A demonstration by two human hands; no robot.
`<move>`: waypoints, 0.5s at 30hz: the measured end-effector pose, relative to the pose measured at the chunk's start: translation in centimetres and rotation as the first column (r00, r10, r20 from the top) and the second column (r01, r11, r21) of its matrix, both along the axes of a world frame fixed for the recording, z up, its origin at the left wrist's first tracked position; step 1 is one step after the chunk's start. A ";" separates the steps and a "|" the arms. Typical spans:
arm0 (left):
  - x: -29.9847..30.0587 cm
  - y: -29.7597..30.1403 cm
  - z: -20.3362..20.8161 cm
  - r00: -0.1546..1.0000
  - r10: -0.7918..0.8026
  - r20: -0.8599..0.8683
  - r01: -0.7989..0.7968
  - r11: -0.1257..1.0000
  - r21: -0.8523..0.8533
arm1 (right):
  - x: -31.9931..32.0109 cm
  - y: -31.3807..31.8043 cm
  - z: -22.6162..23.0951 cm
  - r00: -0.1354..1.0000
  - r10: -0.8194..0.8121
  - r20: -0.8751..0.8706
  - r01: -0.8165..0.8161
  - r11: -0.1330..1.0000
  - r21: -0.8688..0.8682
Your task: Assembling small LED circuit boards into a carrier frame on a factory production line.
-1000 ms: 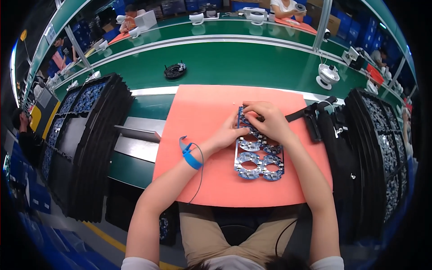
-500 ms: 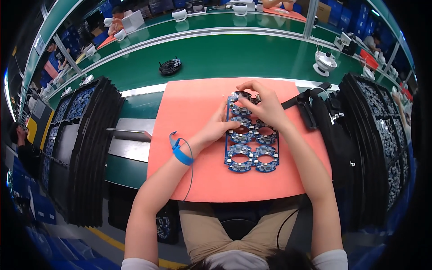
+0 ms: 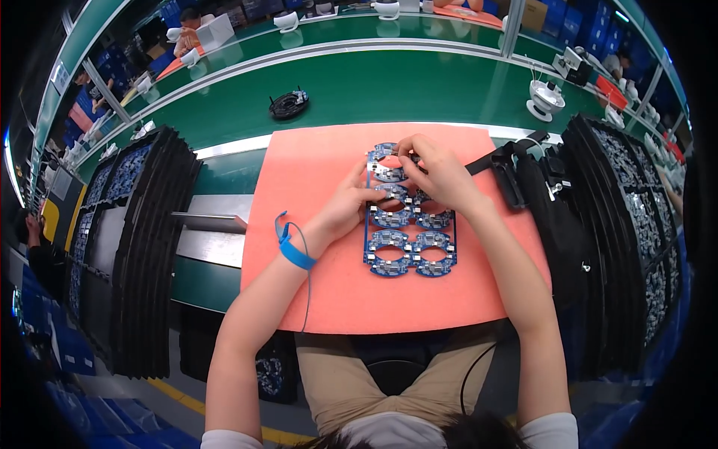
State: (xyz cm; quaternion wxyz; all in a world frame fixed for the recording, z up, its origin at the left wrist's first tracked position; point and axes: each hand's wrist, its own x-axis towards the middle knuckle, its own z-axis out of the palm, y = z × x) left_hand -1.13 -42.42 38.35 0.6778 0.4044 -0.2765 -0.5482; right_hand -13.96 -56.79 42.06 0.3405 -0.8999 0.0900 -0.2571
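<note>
A blue circuit board panel [image 3: 390, 257], made of several ring-shaped boards joined in two columns, lies over a salmon-pink mat [image 3: 314, 299]. My left hand [image 3: 350, 200] grips the panel's left edge, its thumb on top of a board and its fingers along the side. A blue wrist strap [image 3: 298, 255] with a thin cord is round that wrist. At the panel's upper right, my right hand [image 3: 437, 173] has its thumb and fingers pinched together. The hand covers the boards at that corner, so exactly what the fingertips grip is partly hidden.
Stacked black trays [image 3: 142, 262] with blue boards stand at left, with more trays [image 3: 624, 194] at right. A metal bracket [image 3: 213, 230] sits left of the mat. Beyond the mat, a black cable coil [image 3: 288, 105] and a white device [image 3: 544, 99] rest on the green bench.
My right fingers have moved off the upper left board toward the upper right, uncovering that board. Panel and left hand appear slightly higher and further left, along with the view.
</note>
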 end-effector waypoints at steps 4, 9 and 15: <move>-0.2 0.0 0.5 0.988 0.106 -0.116 -0.110 0.993 -0.035 | -0.3 -0.3 -0.1 0.967 0.218 0.135 -0.136 0.881 -0.453; 1.1 0.2 -0.2 0.968 0.061 -0.244 -0.069 0.997 -0.023 | 0.3 0.6 -1.5 0.988 0.150 0.037 -0.115 0.874 -0.472; 0.8 0.3 0.3 0.985 0.001 -0.171 -0.008 0.999 -0.038 | 0.6 1.7 -1.1 0.994 0.096 0.046 -0.103 0.980 0.171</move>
